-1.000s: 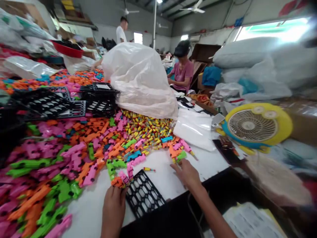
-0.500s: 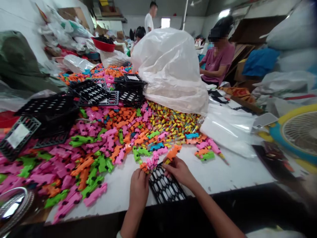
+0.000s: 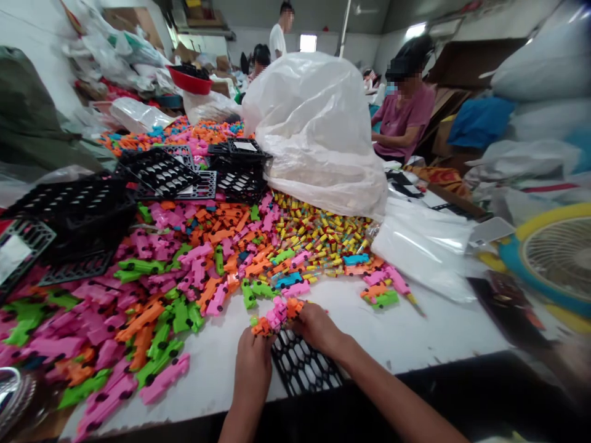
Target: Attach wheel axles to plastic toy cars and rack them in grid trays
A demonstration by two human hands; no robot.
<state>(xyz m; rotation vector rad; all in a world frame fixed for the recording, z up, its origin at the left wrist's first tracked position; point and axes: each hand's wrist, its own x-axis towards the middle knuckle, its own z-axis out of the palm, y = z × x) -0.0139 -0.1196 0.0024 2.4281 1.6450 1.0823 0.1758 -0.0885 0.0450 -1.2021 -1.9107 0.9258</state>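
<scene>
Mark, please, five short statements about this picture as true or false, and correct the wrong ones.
1. The right hand is at an orange toy car by the far end of the black tray. True.
2. The left hand is on the fan. False: it is at the tray's far left corner.
3. The large plastic bag rises behind the yellow pieces. True.
4. The bowl at the back is green. False: it is red.
5. The tabletop is white. True.

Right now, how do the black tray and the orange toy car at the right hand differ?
The black tray is an open lattice; the orange toy car has a compact, bright body. The tray is clearly larger than the car. Both are at the right hand.
</scene>
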